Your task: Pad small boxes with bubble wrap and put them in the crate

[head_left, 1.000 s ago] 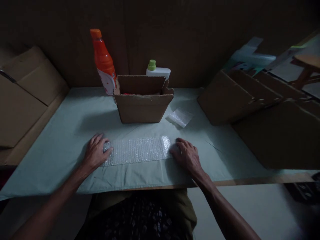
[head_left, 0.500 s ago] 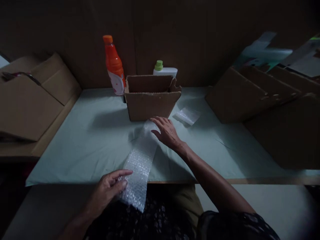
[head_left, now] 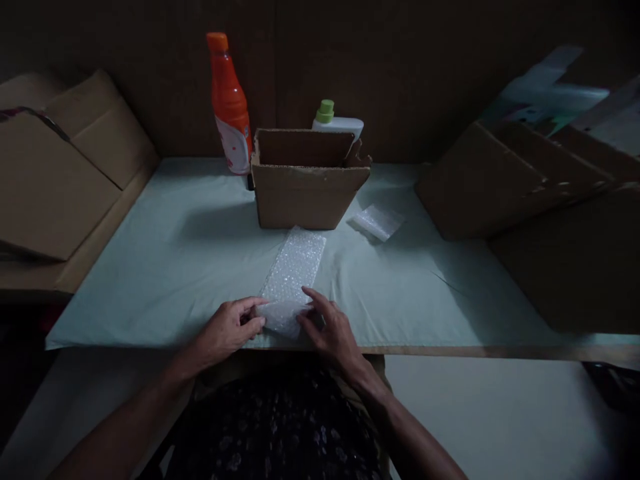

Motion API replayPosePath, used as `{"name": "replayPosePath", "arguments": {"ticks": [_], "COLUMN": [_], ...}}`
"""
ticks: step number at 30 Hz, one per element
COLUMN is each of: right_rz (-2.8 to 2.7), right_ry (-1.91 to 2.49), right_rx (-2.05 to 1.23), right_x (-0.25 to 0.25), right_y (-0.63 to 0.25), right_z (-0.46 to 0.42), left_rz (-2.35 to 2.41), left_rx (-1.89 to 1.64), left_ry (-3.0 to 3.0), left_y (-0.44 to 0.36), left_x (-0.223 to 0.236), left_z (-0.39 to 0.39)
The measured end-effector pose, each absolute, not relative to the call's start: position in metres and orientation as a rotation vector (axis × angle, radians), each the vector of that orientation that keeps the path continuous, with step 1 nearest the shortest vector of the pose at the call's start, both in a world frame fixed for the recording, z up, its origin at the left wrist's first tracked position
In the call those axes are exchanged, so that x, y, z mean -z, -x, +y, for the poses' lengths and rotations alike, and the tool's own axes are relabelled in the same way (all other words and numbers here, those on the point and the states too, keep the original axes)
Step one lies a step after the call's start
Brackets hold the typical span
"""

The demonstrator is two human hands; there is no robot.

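A strip of bubble wrap [head_left: 296, 263] lies on the pale green cloth, running from the table's front edge up to the foot of a small open cardboard box [head_left: 305, 200]. Its near end is folded up and over. My left hand [head_left: 227, 330] pinches the left side of that fold between thumb and fingers. On the right side of the fold, my right hand [head_left: 333, 330] grips it the same way. Whether anything lies inside the fold cannot be seen. A second, smaller piece of bubble wrap [head_left: 379, 221] rests to the right of the box.
Behind the box stand an orange bottle [head_left: 231, 110] and a white bottle with a green cap [head_left: 340, 125]. Larger cardboard boxes flank the cloth on the left [head_left: 55, 187] and right [head_left: 480, 193]. A pale blue-green plastic item [head_left: 555, 93] sticks out of the right one.
My right hand has come back from the strip's far end to its near end. The near end, which hung over the table edge, is now folded up, held by both hands.
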State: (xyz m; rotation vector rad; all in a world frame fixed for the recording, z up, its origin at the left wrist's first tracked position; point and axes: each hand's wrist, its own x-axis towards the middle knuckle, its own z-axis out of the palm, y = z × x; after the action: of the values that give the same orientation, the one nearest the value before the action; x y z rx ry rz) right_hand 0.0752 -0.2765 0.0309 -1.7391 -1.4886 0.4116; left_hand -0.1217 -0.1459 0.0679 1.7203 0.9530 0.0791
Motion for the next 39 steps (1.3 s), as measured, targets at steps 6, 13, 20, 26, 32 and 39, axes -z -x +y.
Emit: {"name": "replayPosePath", "arguments": {"ticks": [6, 13, 20, 26, 32, 39], "right_rz": [-1.579, -1.600, -1.614, -1.855, -1.710, -1.688], "right_ry": [1.914, 1.922, 1.858, 1.737, 1.734, 1.841], "right_rx": [-0.312, -0.205, 0.041, -0.044, -0.077, 0.117], "right_x": [-0.017, -0.012, -0.027, -0.038, -0.026, -0.033], "right_y": [-0.078, -0.072, -0.069, -0.055, -0.063, -0.062], "right_z": [-0.257, -0.257, -0.275, -0.286, -0.280, -0.290], "left_rz": [1.161, 0.685, 0.267, 0.306, 0.427, 0.546], "left_rx": [0.107, -0.523, -0.371, -0.548, -0.581, -0.558], "left_ry": [-2.246, -2.676, -2.848, -2.733, -2.600, -2.766], "left_y": [0.113, 0.130, 0.135, 0.131, 0.118, 0.097], "left_x": [-0.068, -0.069, -0.049, -0.041, -0.046, -0.036], "left_z": [-0.126, -0.140, -0.134, -0.134, -0.133, -0.128]}}
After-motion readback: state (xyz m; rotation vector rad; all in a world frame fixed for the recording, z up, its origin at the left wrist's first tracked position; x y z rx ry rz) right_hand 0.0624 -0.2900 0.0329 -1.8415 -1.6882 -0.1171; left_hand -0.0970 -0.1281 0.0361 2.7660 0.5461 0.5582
